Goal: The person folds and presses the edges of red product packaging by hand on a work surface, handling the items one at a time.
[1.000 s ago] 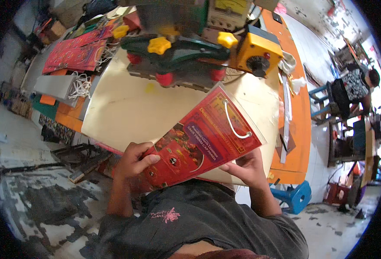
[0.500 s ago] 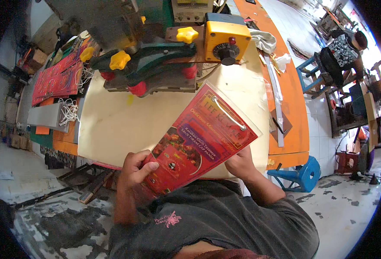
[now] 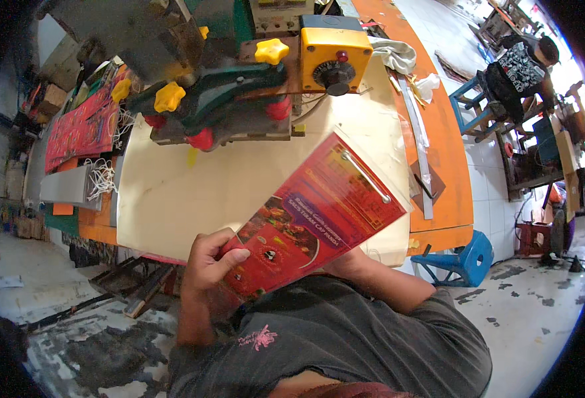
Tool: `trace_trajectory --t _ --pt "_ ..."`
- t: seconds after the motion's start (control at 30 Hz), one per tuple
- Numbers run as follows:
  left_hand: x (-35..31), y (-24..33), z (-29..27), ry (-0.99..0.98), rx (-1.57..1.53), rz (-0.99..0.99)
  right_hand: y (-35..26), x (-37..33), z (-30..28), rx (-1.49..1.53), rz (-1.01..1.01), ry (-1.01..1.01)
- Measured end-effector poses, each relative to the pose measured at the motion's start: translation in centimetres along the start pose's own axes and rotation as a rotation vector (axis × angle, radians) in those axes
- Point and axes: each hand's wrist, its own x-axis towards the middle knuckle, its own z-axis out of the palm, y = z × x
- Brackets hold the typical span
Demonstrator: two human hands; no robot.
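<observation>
A red printed card (image 3: 325,215) in a clear plastic sleeve is held tilted in front of my body, its upper end pointing up and to the right. A white cord (image 3: 365,176) runs through two eyelets near that end. My left hand (image 3: 214,262) grips the lower left edge, thumb on the printed face and fingers behind. My right hand (image 3: 349,263) reaches behind the lower right side of the card, which hides its fingers, so its grip cannot be made out.
A machine with a yellow control box (image 3: 335,60) and yellow knobs (image 3: 169,97) stands at the far side of the cream-covered table (image 3: 173,199). Red printed sheets (image 3: 83,136) and white cords (image 3: 101,178) lie left. A metal ruler (image 3: 422,152), a blue stool (image 3: 461,262) and a seated person (image 3: 518,73) are right.
My right hand has slid left, farther behind the card. The card's corded end has shifted slightly right, while my left hand keeps its hold. The whole view has moved a little.
</observation>
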Motion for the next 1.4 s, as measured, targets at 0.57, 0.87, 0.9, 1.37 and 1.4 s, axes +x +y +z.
trace_trajectory --t 0.57,0.87,0.9,1.37,1.4 --pt "-0.2 3.5 0.4 0.028 -0.137 0.18 2.7 -0.6 1.4 0.483 0.577 -0.358" --pt "0.2 0.0 0.1 0.128 -0.295 -0.044 2.2 -0.8 1.6 0.533 0.72 -0.294" --pt "0.4 -0.6 0.1 0.171 -0.296 -0.049 1.9 -0.8 1.7 0.446 0.7 -0.255" --pt "4.6 -4.3 -3.0 0.405 0.51 0.016 -8.2 3.1 0.2 -0.743 0.254 -0.549" --pt "4.8 -4.5 -3.0 0.392 0.595 -0.01 -8.3 3.4 0.2 -0.765 0.229 -0.569"
